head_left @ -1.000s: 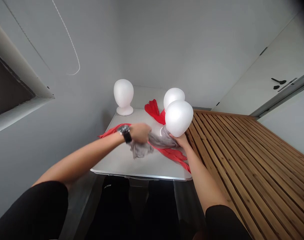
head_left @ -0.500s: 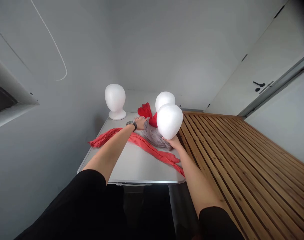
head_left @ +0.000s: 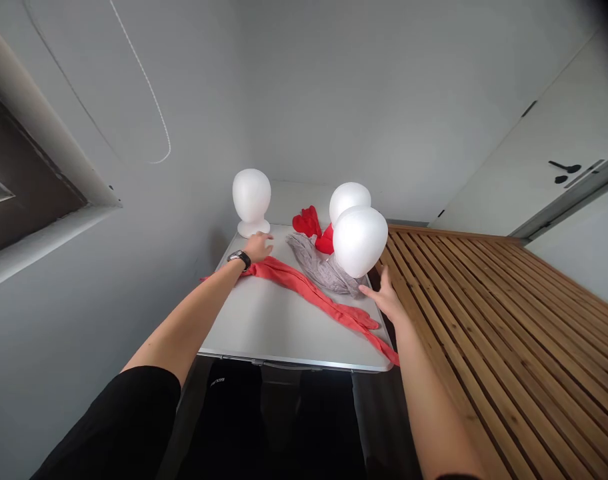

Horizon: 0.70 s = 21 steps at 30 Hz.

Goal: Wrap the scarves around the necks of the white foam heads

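My left hand (head_left: 259,247), with a dark watch at the wrist, is open and holds nothing. It hovers over the far left of the table, just in front of a white mannequin head (head_left: 252,195). My right hand (head_left: 386,297) is also open, thumb and fingers apart, beside the base of a nearer white mannequin head (head_left: 360,241). A grey scarf (head_left: 318,265) lies bunched left of and under that head. Across the table stretches a long coral-red scarf (head_left: 304,287). A bright red cloth (head_left: 308,221) lies behind the grey one, partly hidden by the heads.
A third white mannequin head (head_left: 349,197) stands at the back right, partly covered by the nearer one. All rest on a white table (head_left: 269,327) with a metal edge. Right of it runs a slatted wooden floor (head_left: 484,320); a grey wall (head_left: 184,220) is at the left.
My left hand has let go of the grey scarf and moved left. My right hand has come off the nearer mannequin head and opened. The camera view has shifted left.
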Each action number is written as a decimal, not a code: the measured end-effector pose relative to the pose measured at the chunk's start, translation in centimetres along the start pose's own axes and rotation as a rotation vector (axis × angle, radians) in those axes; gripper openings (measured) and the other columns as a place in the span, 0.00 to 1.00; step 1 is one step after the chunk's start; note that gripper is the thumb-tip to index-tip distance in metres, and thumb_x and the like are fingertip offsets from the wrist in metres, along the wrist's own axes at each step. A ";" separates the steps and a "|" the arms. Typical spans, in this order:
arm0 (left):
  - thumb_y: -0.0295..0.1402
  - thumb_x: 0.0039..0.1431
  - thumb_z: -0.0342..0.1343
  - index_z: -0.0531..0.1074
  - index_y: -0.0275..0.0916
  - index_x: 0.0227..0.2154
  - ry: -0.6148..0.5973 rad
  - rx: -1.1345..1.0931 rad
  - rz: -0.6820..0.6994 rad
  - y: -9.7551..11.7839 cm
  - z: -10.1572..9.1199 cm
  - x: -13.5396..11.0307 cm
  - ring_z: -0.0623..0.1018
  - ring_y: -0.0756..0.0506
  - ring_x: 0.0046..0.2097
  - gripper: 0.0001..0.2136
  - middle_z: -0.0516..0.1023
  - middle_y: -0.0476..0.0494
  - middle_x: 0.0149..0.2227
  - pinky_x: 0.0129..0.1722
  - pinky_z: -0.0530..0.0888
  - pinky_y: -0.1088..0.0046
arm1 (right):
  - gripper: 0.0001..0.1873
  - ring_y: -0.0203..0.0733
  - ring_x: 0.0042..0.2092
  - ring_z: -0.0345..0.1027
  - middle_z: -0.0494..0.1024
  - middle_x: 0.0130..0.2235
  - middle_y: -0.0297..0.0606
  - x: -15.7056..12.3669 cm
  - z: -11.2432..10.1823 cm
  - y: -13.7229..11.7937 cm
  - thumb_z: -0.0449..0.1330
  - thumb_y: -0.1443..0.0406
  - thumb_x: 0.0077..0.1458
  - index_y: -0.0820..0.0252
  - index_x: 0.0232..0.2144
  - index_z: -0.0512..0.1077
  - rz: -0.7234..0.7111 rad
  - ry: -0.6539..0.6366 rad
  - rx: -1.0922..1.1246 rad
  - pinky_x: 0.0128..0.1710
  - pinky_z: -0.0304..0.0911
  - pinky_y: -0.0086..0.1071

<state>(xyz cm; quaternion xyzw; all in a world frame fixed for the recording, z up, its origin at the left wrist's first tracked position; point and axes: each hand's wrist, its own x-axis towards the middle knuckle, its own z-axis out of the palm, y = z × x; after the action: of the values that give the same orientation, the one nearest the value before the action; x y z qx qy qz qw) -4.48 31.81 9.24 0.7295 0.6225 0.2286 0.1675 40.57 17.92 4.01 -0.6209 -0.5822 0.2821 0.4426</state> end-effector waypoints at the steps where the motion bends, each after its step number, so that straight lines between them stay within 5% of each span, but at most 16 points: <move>1: 0.40 0.62 0.62 0.75 0.39 0.55 0.043 0.000 -0.065 -1.0 -0.8 0.5 0.71 0.34 0.64 0.20 0.72 0.33 0.62 0.68 0.66 0.58 | 0.68 0.63 0.79 0.35 0.41 0.79 0.55 -2.3 -0.2 -0.7 0.72 0.44 0.51 0.59 0.79 0.39 0.007 0.029 -0.025 0.76 0.39 0.62; 4: 0.43 0.62 0.63 0.70 0.34 0.56 0.169 -0.022 -0.291 -3.4 -2.4 2.2 0.70 0.31 0.65 0.24 0.71 0.26 0.62 0.67 0.66 0.55 | 0.55 0.59 0.79 0.42 0.47 0.78 0.48 -10.2 1.5 -3.2 0.64 0.47 0.64 0.52 0.79 0.39 -0.121 0.090 -0.085 0.76 0.45 0.61; 6: 0.44 0.59 0.67 0.65 0.31 0.60 0.223 -0.049 -0.429 -4.5 -3.0 3.4 0.69 0.28 0.67 0.33 0.67 0.20 0.64 0.66 0.66 0.52 | 0.48 0.60 0.79 0.43 0.50 0.78 0.46 -15.0 3.9 -4.5 0.62 0.51 0.67 0.50 0.79 0.42 -0.196 0.022 -0.168 0.75 0.50 0.62; 9: 0.44 0.50 0.74 0.61 0.29 0.63 0.254 -0.111 -0.554 -5.6 -3.2 5.3 0.68 0.25 0.68 0.43 0.64 0.16 0.66 0.64 0.68 0.51 | 0.46 0.64 0.78 0.43 0.53 0.77 0.46 -19.2 7.8 -4.7 0.60 0.53 0.69 0.48 0.79 0.42 -0.276 -0.023 -0.326 0.72 0.52 0.69; 16: 0.45 0.46 0.78 0.55 0.28 0.68 0.309 -0.257 -0.530 -6.5 -1.9 9.5 0.67 0.33 0.69 0.53 0.62 0.19 0.70 0.64 0.70 0.60 | 0.49 0.70 0.76 0.49 0.57 0.76 0.45 -19.0 11.4 -2.2 0.61 0.53 0.68 0.51 0.79 0.40 -0.425 0.050 -0.542 0.73 0.41 0.76; 21: 0.40 0.51 0.75 0.64 0.34 0.65 0.354 -0.309 -0.433 -6.6 -0.3 10.5 0.72 0.39 0.66 0.41 0.69 0.31 0.68 0.64 0.72 0.64 | 0.50 0.72 0.75 0.52 0.57 0.75 0.45 -19.0 11.5 -2.3 0.61 0.53 0.67 0.50 0.80 0.39 -0.403 0.070 -0.575 0.71 0.44 0.77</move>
<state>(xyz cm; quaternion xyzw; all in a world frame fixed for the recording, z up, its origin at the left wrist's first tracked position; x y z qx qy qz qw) -8.87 43.23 7.25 0.4946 0.7407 0.4031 0.2103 26.37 1.82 -2.25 -0.6020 -0.7333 -0.0079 0.3160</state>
